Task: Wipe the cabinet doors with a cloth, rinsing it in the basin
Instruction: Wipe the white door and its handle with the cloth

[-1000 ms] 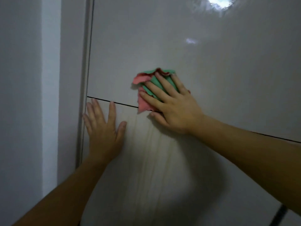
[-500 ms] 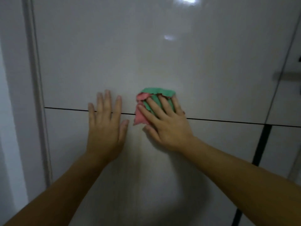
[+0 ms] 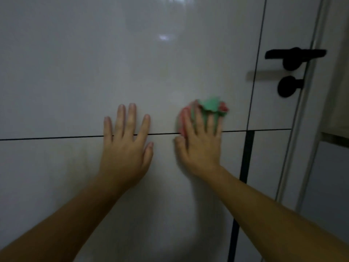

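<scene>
A glossy white cabinet door point(image 3: 94, 72) fills the view, split by a thin dark horizontal gap at mid height. My right hand point(image 3: 202, 144) presses a crumpled green and pink cloth point(image 3: 211, 105) flat against the door, straight fingers spread over it, right on the gap. My left hand point(image 3: 125, 146) lies flat on the door to the left of it, fingers spread and straight, holding nothing. The basin is out of sight.
A dark vertical gap point(image 3: 245, 157) runs just right of the cloth. Further right hangs a black lever handle point(image 3: 294, 55) with a black round lock knob point(image 3: 287, 88) under it, beside a pale door frame point(image 3: 300, 129).
My right hand has slid the cloth to the right along the horizontal gap. The view has swung right, bringing the black handle into sight. My left hand stays flat on the door.
</scene>
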`<state>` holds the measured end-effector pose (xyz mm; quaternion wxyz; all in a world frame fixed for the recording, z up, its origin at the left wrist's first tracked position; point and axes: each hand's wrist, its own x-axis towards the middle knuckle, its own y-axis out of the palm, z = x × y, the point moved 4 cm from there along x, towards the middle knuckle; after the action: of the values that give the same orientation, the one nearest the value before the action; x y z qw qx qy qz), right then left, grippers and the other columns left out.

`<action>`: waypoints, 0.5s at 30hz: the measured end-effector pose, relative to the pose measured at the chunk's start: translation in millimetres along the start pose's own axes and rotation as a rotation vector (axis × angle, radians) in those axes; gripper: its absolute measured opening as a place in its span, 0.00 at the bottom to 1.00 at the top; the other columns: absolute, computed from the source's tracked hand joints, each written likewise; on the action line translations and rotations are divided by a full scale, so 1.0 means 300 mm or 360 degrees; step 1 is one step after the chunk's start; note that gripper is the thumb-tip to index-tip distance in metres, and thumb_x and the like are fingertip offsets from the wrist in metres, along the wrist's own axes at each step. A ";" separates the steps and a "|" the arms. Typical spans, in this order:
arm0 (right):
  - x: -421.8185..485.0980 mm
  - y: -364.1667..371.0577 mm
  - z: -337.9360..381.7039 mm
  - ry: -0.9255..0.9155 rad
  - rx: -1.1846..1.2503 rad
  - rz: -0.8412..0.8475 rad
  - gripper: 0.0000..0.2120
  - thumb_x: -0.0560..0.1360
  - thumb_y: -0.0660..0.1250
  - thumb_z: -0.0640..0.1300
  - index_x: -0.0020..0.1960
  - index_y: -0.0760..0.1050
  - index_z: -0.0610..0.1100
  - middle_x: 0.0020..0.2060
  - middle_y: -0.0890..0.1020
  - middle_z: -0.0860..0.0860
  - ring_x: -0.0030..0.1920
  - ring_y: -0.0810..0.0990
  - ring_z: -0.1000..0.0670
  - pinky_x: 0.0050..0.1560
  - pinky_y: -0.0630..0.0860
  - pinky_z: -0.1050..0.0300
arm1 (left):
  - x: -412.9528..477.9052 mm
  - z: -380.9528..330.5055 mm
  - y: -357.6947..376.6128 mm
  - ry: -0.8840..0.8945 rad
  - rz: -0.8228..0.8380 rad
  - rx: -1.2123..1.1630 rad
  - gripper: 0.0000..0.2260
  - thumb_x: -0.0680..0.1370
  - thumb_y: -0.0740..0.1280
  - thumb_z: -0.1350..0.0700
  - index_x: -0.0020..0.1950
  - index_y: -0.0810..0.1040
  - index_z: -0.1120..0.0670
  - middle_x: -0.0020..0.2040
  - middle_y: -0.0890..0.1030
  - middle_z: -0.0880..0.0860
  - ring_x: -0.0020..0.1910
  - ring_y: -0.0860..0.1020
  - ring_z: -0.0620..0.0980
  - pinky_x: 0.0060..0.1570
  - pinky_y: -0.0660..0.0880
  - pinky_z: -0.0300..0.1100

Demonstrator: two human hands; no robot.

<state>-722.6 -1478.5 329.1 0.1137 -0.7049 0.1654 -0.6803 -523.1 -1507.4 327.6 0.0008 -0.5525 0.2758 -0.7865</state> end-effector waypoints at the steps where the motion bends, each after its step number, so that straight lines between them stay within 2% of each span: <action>1: -0.006 0.004 0.019 -0.0107 0.0005 0.0020 0.34 0.81 0.50 0.61 0.82 0.47 0.49 0.82 0.47 0.48 0.81 0.47 0.35 0.79 0.43 0.33 | 0.002 -0.009 -0.004 -0.0035 -0.0002 0.0020 0.30 0.82 0.53 0.45 0.81 0.61 0.58 0.82 0.52 0.65 0.81 0.49 0.67 0.77 0.49 0.69; 3: -0.005 0.001 0.008 -0.0212 0.0024 0.0015 0.32 0.82 0.52 0.61 0.82 0.52 0.50 0.81 0.57 0.46 0.80 0.52 0.37 0.79 0.45 0.34 | 0.010 -0.037 -0.013 -0.0142 0.0004 0.0012 0.31 0.81 0.53 0.44 0.80 0.62 0.60 0.82 0.52 0.67 0.81 0.49 0.68 0.76 0.48 0.69; 5: 0.002 -0.007 -0.056 -0.0231 -0.0007 0.0046 0.31 0.82 0.54 0.60 0.82 0.52 0.52 0.80 0.61 0.45 0.80 0.53 0.37 0.80 0.43 0.36 | 0.028 -0.082 -0.026 -0.0183 -0.0017 -0.0035 0.31 0.81 0.54 0.44 0.79 0.63 0.60 0.81 0.52 0.67 0.81 0.50 0.68 0.76 0.47 0.69; 8: 0.003 -0.031 -0.300 0.0137 0.0011 0.0046 0.32 0.83 0.50 0.60 0.83 0.48 0.52 0.82 0.55 0.44 0.81 0.49 0.36 0.79 0.39 0.37 | 0.062 -0.196 -0.039 0.0050 -0.0063 -0.0080 0.29 0.81 0.56 0.44 0.79 0.65 0.58 0.82 0.54 0.66 0.81 0.52 0.67 0.77 0.48 0.68; 10: -0.021 -0.050 -0.468 0.0435 0.0121 -0.0021 0.32 0.83 0.46 0.60 0.83 0.47 0.49 0.82 0.48 0.46 0.81 0.47 0.37 0.79 0.42 0.33 | 0.091 -0.283 -0.035 0.0207 -0.0075 -0.0120 0.27 0.81 0.56 0.45 0.78 0.67 0.56 0.82 0.55 0.64 0.81 0.53 0.66 0.77 0.49 0.68; 11: -0.039 -0.051 -0.511 0.0546 0.0169 -0.0057 0.32 0.83 0.46 0.59 0.83 0.50 0.46 0.82 0.48 0.45 0.81 0.47 0.36 0.78 0.45 0.31 | 0.106 -0.319 -0.027 0.0245 -0.0061 -0.0122 0.27 0.81 0.55 0.45 0.78 0.67 0.55 0.82 0.55 0.64 0.81 0.53 0.66 0.77 0.50 0.68; 13: -0.075 -0.037 -0.510 0.0646 0.0216 -0.0114 0.31 0.83 0.49 0.56 0.79 0.60 0.38 0.82 0.51 0.42 0.80 0.50 0.34 0.77 0.47 0.29 | 0.127 -0.368 -0.005 0.0267 -0.0015 -0.0095 0.27 0.82 0.55 0.45 0.79 0.67 0.53 0.82 0.55 0.62 0.81 0.52 0.65 0.76 0.50 0.69; 14: -0.097 -0.026 -0.486 0.0615 0.0209 -0.0115 0.31 0.83 0.50 0.56 0.77 0.63 0.37 0.82 0.51 0.41 0.80 0.50 0.34 0.77 0.46 0.30 | 0.134 -0.385 0.006 0.0260 0.0006 -0.0071 0.27 0.81 0.56 0.45 0.80 0.66 0.53 0.82 0.55 0.63 0.81 0.52 0.66 0.76 0.51 0.68; 15: -0.121 -0.014 -0.454 0.0537 0.0195 -0.0060 0.31 0.83 0.50 0.56 0.79 0.60 0.39 0.82 0.50 0.42 0.81 0.49 0.34 0.78 0.44 0.31 | 0.140 -0.396 0.016 0.0248 0.0021 -0.0046 0.28 0.81 0.56 0.45 0.80 0.65 0.53 0.82 0.54 0.63 0.81 0.51 0.66 0.76 0.51 0.68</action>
<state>-858.8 -1451.8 303.8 0.1143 -0.5756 0.1271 -0.7996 -644.2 -1472.7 333.8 -0.0233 -0.4878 0.2900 -0.8230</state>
